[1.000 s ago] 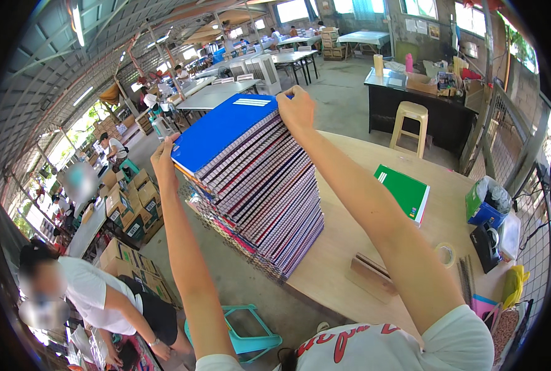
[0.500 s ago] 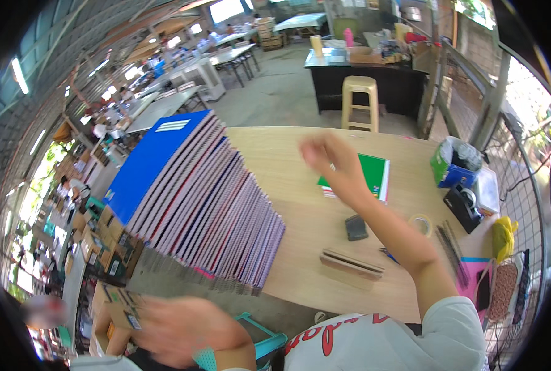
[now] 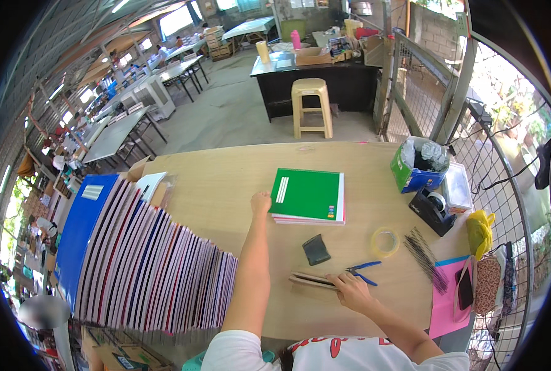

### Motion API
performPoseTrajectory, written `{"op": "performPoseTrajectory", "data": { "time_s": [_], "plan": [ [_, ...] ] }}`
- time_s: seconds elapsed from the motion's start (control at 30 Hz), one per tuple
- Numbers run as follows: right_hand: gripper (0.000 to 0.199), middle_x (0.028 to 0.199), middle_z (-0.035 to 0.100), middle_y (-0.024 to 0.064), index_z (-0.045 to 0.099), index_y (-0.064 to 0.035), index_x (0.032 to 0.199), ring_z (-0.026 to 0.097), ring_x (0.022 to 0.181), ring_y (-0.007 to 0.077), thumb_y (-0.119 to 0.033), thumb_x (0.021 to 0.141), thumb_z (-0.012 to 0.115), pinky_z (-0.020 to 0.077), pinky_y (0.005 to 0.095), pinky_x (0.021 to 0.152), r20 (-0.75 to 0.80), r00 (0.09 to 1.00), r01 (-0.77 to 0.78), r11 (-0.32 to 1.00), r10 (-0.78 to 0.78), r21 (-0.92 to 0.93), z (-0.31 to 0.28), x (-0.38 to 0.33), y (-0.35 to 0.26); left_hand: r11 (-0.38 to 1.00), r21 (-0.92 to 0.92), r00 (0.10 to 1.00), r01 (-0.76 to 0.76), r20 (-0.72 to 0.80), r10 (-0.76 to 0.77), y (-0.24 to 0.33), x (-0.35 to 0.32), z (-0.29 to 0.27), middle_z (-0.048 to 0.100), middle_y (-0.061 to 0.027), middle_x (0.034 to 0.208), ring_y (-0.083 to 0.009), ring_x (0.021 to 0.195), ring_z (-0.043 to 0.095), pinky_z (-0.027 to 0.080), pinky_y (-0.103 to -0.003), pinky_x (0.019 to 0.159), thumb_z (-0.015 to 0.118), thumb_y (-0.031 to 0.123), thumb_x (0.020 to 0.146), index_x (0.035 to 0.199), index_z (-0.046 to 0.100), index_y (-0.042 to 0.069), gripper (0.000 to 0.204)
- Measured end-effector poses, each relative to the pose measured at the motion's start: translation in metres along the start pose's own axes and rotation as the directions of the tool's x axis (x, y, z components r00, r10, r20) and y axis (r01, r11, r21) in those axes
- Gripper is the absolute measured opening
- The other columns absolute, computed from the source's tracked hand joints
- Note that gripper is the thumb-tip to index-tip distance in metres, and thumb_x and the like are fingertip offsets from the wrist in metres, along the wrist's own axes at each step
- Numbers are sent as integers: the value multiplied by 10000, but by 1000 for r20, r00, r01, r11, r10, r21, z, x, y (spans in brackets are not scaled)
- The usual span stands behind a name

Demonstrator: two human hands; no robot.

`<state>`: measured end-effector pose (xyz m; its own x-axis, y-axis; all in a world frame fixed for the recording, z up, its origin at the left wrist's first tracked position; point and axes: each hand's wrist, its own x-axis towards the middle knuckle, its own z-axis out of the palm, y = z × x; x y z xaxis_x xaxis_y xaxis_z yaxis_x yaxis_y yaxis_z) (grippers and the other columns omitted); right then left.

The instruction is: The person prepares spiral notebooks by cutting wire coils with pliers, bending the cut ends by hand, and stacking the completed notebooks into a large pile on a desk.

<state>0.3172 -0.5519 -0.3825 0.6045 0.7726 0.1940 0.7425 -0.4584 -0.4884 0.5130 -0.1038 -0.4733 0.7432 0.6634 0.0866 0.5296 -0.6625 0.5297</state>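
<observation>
A green notebook (image 3: 312,188) lies on top of a thin stack of notebooks in the middle of the table. At its left edge, my left hand (image 3: 261,202) is closed, fingers curled against the cover's side. Nearer to me, my right hand (image 3: 353,293) grips the right end of a long, narrow brown bar (image 3: 312,281) with a slot along it. Blue-handled cutters (image 3: 365,271) rest just beyond the right hand. A small dark grey block (image 3: 316,250) sits between the bar and the notebooks. To the left stands a long row of notebooks (image 3: 152,260) with a blue cover at its end.
A yellow tape roll (image 3: 385,242), black wire spirals (image 3: 427,260), a black tape dispenser (image 3: 433,212), a lined bin (image 3: 420,164) and a pink folder (image 3: 451,303) with a phone occupy the table's right side. A stool (image 3: 312,108) stands beyond the far edge, wire mesh to the right.
My right hand has come back from the green notebook to the brown bar. My left hand has moved from the lower left to the notebook's left edge. The view has shifted right.
</observation>
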Motion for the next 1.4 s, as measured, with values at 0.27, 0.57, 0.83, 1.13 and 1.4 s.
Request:
{"op": "performPoseTrajectory", "data": {
  "time_s": [0.27,0.57,0.83,1.13,1.4],
  "plan": [
    [594,1061,639,66,556,-167,1331,625,996,288,-43,761,664,487,431,808,-20,998,-53,998,53,18,-2,1,15,980,26,947,199,252,-199,39,6,37,734,-166,977,-359,923,707,559,-460,769,837,356,756,989,718,34,415],
    [861,1391,465,176,394,-122,1485,481,1271,371,-140,729,807,433,474,1038,-28,977,-201,955,212,219,-32,20,17,971,-126,966,-205,-188,179,79,-33,-68,713,-115,876,-308,787,694,504,-460,633,777,215,830,950,621,105,225],
    [922,1443,475,172,393,-41,1476,481,1303,250,-107,701,888,466,395,1019,-409,659,96,468,632,879,-41,105,86,589,-594,825,-547,-266,498,133,-200,-227,654,-55,884,-139,812,623,490,-277,774,661,40,920,1058,565,42,168],
    [168,761,686,132,715,2,940,634,690,175,-133,854,765,497,358,649,-79,899,-290,719,432,632,-79,65,-55,389,-921,955,38,148,259,-40,-252,-147,606,-59,1224,-174,1154,564,437,-310,999,689,-47,864,1315,503,40,496],
    [140,793,661,174,712,-25,963,564,638,340,-97,847,746,462,391,612,-267,956,31,857,126,515,-28,64,-57,140,-983,948,116,151,279,-78,-253,-108,616,-58,1238,-186,1150,582,462,-326,997,722,-124,796,1293,523,49,563]
  ]
}}
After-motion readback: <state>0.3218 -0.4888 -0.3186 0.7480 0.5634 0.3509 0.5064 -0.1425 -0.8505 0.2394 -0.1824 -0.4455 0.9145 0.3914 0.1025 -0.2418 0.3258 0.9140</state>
